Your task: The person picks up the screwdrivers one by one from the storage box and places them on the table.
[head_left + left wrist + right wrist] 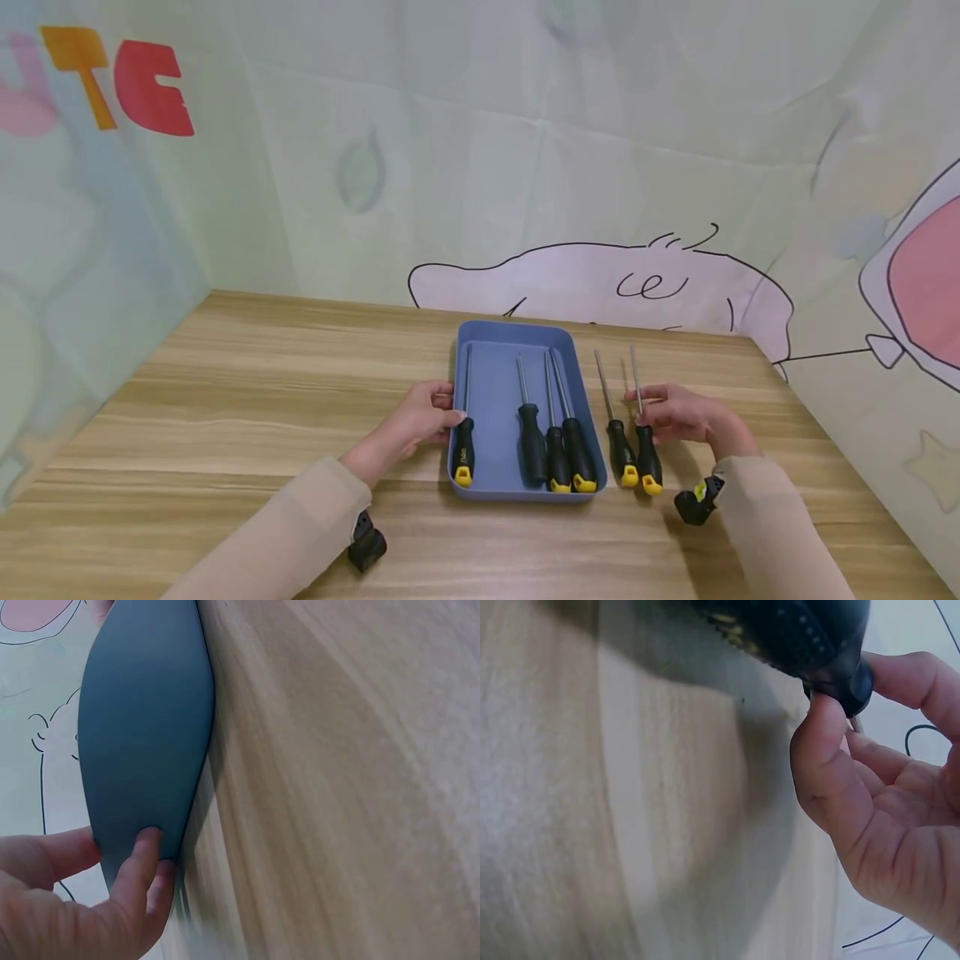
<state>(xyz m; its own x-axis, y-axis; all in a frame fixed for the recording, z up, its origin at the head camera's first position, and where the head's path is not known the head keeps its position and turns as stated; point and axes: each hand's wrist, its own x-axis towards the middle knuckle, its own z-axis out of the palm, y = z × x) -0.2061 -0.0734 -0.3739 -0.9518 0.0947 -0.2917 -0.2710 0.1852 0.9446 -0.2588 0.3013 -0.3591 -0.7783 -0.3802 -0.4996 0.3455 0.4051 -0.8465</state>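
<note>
A shallow blue tray [491, 492] lies on the table. My left hand [420, 419] grips its left wall, thumb over the rim; in the left wrist view the fingertips [148, 844] press its outer side. One screwdriver [463, 450] with a black and yellow handle lies along the tray's left wall, and three [532, 442] lie at the right. Outside the right wall, another screwdriver [621, 446] rests on the table. Right of it, my right hand [675, 412] pinches a screwdriver [648, 458] near where handle meets shaft; the right wrist view shows its black handle [802, 634] close up.
The wood-grain table [300, 358] meets a printed cloth backdrop [480, 167] at the back and both sides. A small black camera [366, 543] hangs at the left wrist, another black camera [696, 502] at the right wrist.
</note>
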